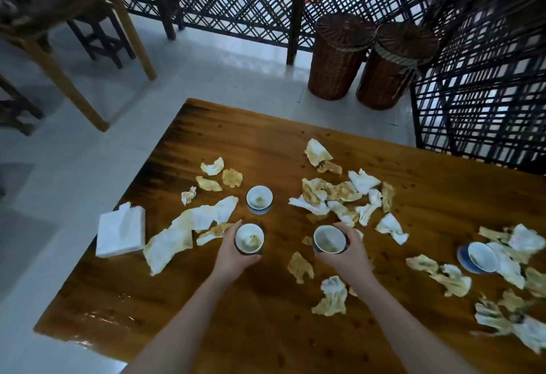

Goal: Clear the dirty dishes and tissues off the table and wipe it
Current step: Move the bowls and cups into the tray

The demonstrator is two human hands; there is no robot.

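Cups go first, it seems: left hand (pixel 233 255) grasps the left cup (pixel 249 239), right hand (pixel 351 252) the right cup (pixel 329 239), probably to carry both off together. Third cup (pixel 259 197) stands at twelve o'clock of the left cup; stained tissues (pixel 334 193) litter the table (pixel 236 143).
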